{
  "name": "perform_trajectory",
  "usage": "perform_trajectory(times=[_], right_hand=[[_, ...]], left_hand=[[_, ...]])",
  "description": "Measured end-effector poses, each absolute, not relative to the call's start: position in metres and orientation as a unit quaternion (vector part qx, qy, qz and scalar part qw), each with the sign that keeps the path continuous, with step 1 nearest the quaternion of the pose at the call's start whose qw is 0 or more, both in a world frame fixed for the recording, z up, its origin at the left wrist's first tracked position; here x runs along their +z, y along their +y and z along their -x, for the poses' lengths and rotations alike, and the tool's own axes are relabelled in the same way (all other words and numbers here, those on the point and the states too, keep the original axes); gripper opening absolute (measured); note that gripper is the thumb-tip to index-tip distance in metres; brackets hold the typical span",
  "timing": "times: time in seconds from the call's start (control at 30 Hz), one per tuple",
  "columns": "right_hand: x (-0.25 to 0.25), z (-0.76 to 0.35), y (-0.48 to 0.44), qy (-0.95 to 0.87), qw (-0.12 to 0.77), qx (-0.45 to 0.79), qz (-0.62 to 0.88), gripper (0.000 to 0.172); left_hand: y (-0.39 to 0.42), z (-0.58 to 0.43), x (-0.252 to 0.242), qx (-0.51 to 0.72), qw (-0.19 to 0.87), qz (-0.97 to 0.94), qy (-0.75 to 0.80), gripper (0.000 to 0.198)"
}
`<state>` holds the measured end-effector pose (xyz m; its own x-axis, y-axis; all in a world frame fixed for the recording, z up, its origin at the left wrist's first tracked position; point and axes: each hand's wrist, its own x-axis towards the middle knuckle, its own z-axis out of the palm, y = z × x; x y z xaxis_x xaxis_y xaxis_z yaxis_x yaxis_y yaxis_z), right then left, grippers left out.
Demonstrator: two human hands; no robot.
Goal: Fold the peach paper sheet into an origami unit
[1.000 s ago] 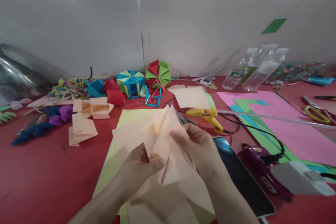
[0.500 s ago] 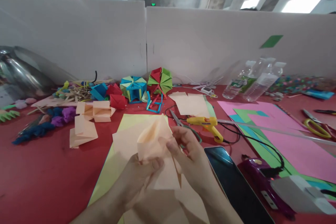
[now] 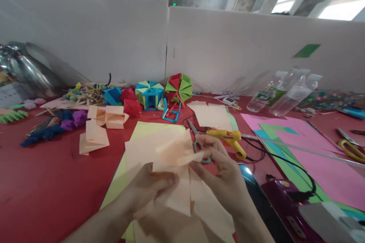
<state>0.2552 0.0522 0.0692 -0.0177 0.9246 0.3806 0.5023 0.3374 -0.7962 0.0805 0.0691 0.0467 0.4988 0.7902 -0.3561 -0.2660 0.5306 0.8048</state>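
Note:
A piece of folded peach paper [image 3: 173, 165] is held between both hands above the stacked sheets. My left hand [image 3: 155, 188] grips its lower left side, thumb across the front. With thumb and fingers, my right hand [image 3: 218, 167] pinches a flap at the paper's right edge and holds it away from the rest. Flat peach sheets [image 3: 139, 146] lie under it on a yellow sheet [image 3: 115, 182]. Green-handled scissors [image 3: 205, 159] rest behind my right hand, partly covered by it.
A yellow glue gun [image 3: 228, 135] lies right of the scissors. Nearer are a phone [image 3: 259, 197] and a purple power strip [image 3: 285, 197]. Folded peach pieces [image 3: 94, 136] sit at left, paper models [image 3: 149, 95] at the back. Plastic bottles [image 3: 296, 95] lean near the partition.
My right hand has drawn the paper's flap out to the right, and the folded opening looks wider. My left hand keeps its hold. The view has shifted slightly.

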Motion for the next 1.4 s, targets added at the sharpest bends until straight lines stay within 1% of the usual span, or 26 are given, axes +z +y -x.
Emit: perform_trajectory(times=[0.07,0.2,0.3,0.37,0.43,0.53,0.63,0.8,0.9,1.0,1.1,1.2,1.3,1.4], right_hand=[[0.072,-0.258,0.051,-0.71,0.428,0.216,0.516,0.009],[0.076,-0.261,0.05,-0.769,0.408,0.122,0.477,0.02],[0.079,-0.259,0.05,-0.816,0.382,0.089,0.425,0.033],[0.081,-0.258,0.049,-0.833,0.371,0.073,0.404,0.037],[0.081,-0.256,0.049,-0.84,0.377,0.066,0.385,0.036],[0.08,-0.252,0.05,-0.843,0.391,0.091,0.358,0.035],[0.077,-0.251,0.051,-0.826,0.402,0.106,0.38,0.033],[0.075,-0.255,0.05,-0.772,0.439,0.15,0.435,0.027],[0.077,-0.257,0.048,-0.75,0.43,0.187,0.466,0.023],[0.077,-0.258,0.048,-0.732,0.42,0.203,0.496,0.023],[0.076,-0.258,0.048,-0.718,0.41,0.189,0.529,0.023],[0.076,-0.257,0.049,-0.715,0.392,0.173,0.552,0.022],[0.078,-0.255,0.048,-0.715,0.384,0.166,0.561,0.02],[0.079,-0.254,0.047,-0.733,0.397,0.175,0.524,0.018]], left_hand=[[0.073,-0.078,0.05,0.355,0.79,-0.341,0.366,0.026],[0.077,-0.073,0.052,0.352,0.817,-0.32,0.326,0.04],[0.077,-0.072,0.053,0.352,0.806,-0.338,0.335,0.038],[0.077,-0.072,0.054,0.346,0.81,-0.344,0.325,0.035],[0.077,-0.072,0.054,0.347,0.819,-0.339,0.307,0.035],[0.078,-0.073,0.053,0.36,0.819,-0.323,0.31,0.036],[0.08,-0.071,0.05,0.354,0.804,-0.332,0.344,0.034],[0.081,-0.066,0.046,0.34,0.741,-0.458,0.354,0.028],[0.08,-0.062,0.046,0.312,0.695,-0.532,0.37,0.029],[0.079,-0.057,0.05,0.285,0.671,-0.572,0.376,0.03],[0.078,-0.054,0.055,0.255,0.686,-0.588,0.345,0.029],[0.077,-0.054,0.054,0.24,0.715,-0.56,0.342,0.029],[0.077,-0.058,0.048,0.257,0.751,-0.482,0.372,0.024],[0.076,-0.064,0.045,0.28,0.79,-0.369,0.401,0.025]])
